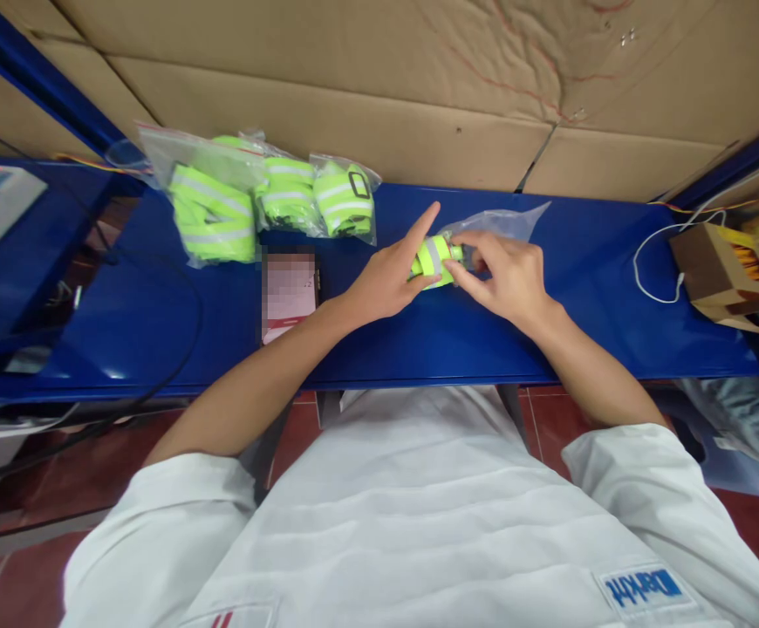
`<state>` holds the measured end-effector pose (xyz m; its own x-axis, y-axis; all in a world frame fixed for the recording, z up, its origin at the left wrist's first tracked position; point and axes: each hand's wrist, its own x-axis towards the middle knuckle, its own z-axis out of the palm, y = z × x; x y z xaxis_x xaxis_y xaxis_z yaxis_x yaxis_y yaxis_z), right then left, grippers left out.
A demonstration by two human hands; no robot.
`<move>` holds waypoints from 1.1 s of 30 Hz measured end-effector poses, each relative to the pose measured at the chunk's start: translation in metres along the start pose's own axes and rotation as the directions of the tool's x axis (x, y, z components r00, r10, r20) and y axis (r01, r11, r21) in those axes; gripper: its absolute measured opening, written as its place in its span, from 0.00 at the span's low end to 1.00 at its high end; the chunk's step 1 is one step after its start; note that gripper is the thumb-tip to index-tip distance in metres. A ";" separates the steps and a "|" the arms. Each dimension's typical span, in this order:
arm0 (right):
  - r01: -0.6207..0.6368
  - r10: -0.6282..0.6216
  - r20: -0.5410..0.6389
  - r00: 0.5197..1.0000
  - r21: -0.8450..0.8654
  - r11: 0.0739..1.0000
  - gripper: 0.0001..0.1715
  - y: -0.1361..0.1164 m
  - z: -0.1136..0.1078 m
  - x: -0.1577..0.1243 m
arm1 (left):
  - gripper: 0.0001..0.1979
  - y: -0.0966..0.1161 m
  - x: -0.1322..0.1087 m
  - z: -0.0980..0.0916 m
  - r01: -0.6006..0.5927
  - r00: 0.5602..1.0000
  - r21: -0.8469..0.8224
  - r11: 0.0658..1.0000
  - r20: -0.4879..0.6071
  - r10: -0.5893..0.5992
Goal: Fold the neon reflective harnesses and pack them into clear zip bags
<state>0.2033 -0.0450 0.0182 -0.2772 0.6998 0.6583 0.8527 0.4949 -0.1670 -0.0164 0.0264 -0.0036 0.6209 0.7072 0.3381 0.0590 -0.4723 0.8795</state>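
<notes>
Between my hands, over the blue table, is a rolled neon-yellow reflective strap (434,259) with a silver-grey stripe. My left hand (389,272) grips its left side, thumb below and index finger stretched up and away. My right hand (503,272) pinches the strap's right end between thumb and fingers. A clear plastic bag (501,224) lies just behind my right hand; whether the strap is partly inside it I cannot tell. Left of my hands, at the table's back, several more yellow reflective straps sit in clear zip bags, including one with a black buckle (358,184).
A pink box (290,292) lies left of my left forearm, close to it. On the right stand an open cardboard box (729,272) and a white cable (641,272). A cardboard wall (327,109) closes off the back of the blue table (379,358). A black cable hangs at the left.
</notes>
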 end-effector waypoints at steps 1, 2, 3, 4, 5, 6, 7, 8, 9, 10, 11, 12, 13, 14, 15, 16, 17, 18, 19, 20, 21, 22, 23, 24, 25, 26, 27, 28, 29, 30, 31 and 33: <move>0.013 -0.013 -0.002 1.000 -0.006 1.000 0.22 -0.002 0.000 0.001 | 0.40 -0.003 -0.001 0.001 -0.032 0.999 0.109 0.994 0.046 0.027; 0.019 -0.019 -0.004 1.000 0.002 1.000 0.22 -0.003 -0.001 0.001 | 0.38 -0.004 -0.002 0.003 -0.063 0.995 0.214 0.975 0.085 0.045; 0.018 -0.018 -0.012 1.000 0.025 1.000 0.22 -0.004 -0.001 0.002 | 0.36 -0.004 -0.003 0.004 -0.088 0.992 0.309 0.947 0.111 0.057; 0.010 -0.009 -0.024 1.000 0.058 0.998 0.22 -0.005 -0.001 0.003 | 0.34 -0.003 -0.004 0.005 -0.106 0.990 0.389 0.915 0.124 0.062; -0.003 0.006 -0.035 0.999 0.094 0.996 0.21 -0.005 0.000 0.003 | 0.33 -0.001 -0.005 0.006 -0.116 0.989 0.455 0.883 0.131 0.062; -0.018 0.023 -0.039 0.999 0.127 0.992 0.21 -0.005 0.001 0.004 | 0.33 0.002 -0.006 0.007 -0.120 0.989 0.508 0.853 0.135 0.059; -0.030 0.035 -0.033 0.999 0.153 0.988 0.20 -0.005 0.001 0.004 | 0.33 0.004 -0.006 0.008 -0.121 0.989 0.551 0.826 0.137 0.053; -0.041 0.044 -0.017 0.999 0.169 0.985 0.20 -0.004 0.002 0.004 | 0.34 0.006 -0.007 0.009 -0.118 0.990 0.587 0.801 0.135 0.046; -0.051 0.051 0.003 0.999 0.176 0.983 0.20 -0.003 0.003 0.005 | 0.34 0.007 -0.007 0.010 -0.110 0.991 0.615 0.781 0.126 0.040; -0.056 0.052 0.023 0.998 0.181 0.982 0.19 -0.002 0.003 0.005 | 0.35 0.007 -0.007 0.011 -0.100 0.993 0.633 0.768 0.110 0.039; -0.055 0.048 0.040 0.998 0.189 0.980 0.18 -0.001 0.004 0.005 | 0.34 0.006 -0.006 0.012 -0.090 0.995 0.639 0.764 0.088 0.044; -0.049 0.039 0.050 0.998 0.202 0.978 0.17 0.000 0.005 0.005 | 0.34 0.004 -0.006 0.013 -0.080 0.997 0.636 0.767 0.064 0.051; -0.036 0.025 0.053 0.998 0.218 0.975 0.17 0.002 0.007 0.004 | 0.33 0.003 -0.005 0.013 -0.072 0.997 0.629 0.774 0.043 0.058; -0.021 0.009 0.053 0.999 0.233 0.972 0.17 0.003 0.009 0.004 | 0.33 0.001 -0.005 0.014 -0.063 0.998 0.620 0.782 0.026 0.060; -0.008 -0.005 0.050 0.999 0.244 0.970 0.18 0.005 0.011 0.004 | 0.33 -0.001 -0.004 0.014 -0.052 0.998 0.612 0.790 0.015 0.054; -0.003 -0.009 0.046 0.999 0.247 0.969 0.19 0.006 0.014 0.003 | 0.33 -0.001 -0.003 0.015 -0.038 0.999 0.605 0.795 0.008 0.042; -0.005 -0.005 0.040 0.999 0.245 0.969 0.20 0.007 0.016 0.003 | 0.33 -0.001 -0.003 0.015 -0.024 1.000 0.600 0.799 0.003 0.028; -0.011 0.004 0.031 1.000 0.242 0.970 0.21 0.008 0.019 0.003 | 0.34 0.000 -0.002 0.016 -0.011 1.000 0.598 0.801 -0.002 0.015; -0.020 0.015 0.020 1.000 0.241 0.970 0.21 0.009 0.021 0.003 | 0.35 0.002 -0.002 0.016 0.000 1.000 0.602 0.799 -0.006 0.005; -0.027 0.026 0.009 1.000 0.246 0.969 0.20 0.010 0.022 0.004 | 0.36 0.004 -0.002 0.017 0.007 1.000 0.614 0.789 -0.010 -0.001; -0.032 0.033 -0.003 0.999 0.256 0.966 0.19 0.010 0.022 0.004 | 0.37 0.006 -0.002 0.018 0.009 1.000 0.636 0.772 -0.010 -0.002; -0.032 0.038 -0.015 0.999 0.269 0.963 0.18 0.010 0.022 0.005 | 0.38 0.009 -0.002 0.019 0.008 1.000 0.665 0.747 -0.009 -0.004; -0.032 0.041 -0.026 0.999 0.286 0.958 0.17 0.010 0.022 0.006 | 0.39 0.011 -0.002 0.020 0.008 1.000 0.695 0.719 -0.006 -0.005; -0.030 0.043 -0.037 0.998 0.305 0.952 0.16 0.009 0.021 0.007 | 0.40 0.013 -0.002 0.022 0.007 1.000 0.722 0.692 -0.002 -0.009; -0.026 0.044 -0.046 0.998 0.325 0.945 0.15 0.006 0.020 0.008 | 0.40 0.014 -0.001 0.023 0.008 1.000 0.741 0.672 0.001 -0.013; -0.022 0.043 -0.056 0.997 0.344 0.939 0.14 0.003 0.019 0.008 | 0.41 0.014 -0.001 0.024 0.010 1.000 0.749 0.662 0.000 -0.016; -0.015 0.041 -0.065 0.997 0.361 0.932 0.13 -0.001 0.019 0.008 | 0.40 0.013 -0.001 0.025 0.015 1.000 0.748 0.664 -0.006 -0.015; -0.008 0.036 -0.067 0.997 0.376 0.927 0.11 -0.006 0.019 0.009 | 0.40 0.011 0.000 0.026 0.022 1.000 0.737 0.675 -0.020 -0.011; -0.001 0.026 -0.060 0.998 0.381 0.925 0.10 -0.011 0.019 0.009 | 0.39 0.009 0.001 0.026 0.030 0.999 0.720 0.693 -0.038 -0.004; 0.008 0.010 -0.045 0.999 0.375 0.927 0.10 -0.016 0.020 0.009 | 0.38 0.006 0.001 0.026 0.036 0.998 0.699 0.714 -0.056 0.004; 0.019 -0.010 -0.025 1.000 0.365 0.931 0.10 -0.021 0.020 0.010 | 0.38 0.002 0.002 0.025 0.037 0.998 0.673 0.739 -0.068 0.012; 0.038 -0.047 0.018 0.999 0.348 0.937 0.12 -0.027 0.020 0.010 | 0.36 -0.005 0.004 0.021 0.019 0.997 0.591 0.806 -0.070 0.027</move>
<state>0.1681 -0.0410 0.0148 -0.3248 0.6851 0.6520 0.6340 0.6693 -0.3875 0.0021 0.0209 -0.0134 0.5664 0.7289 0.3845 0.5217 -0.6783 0.5174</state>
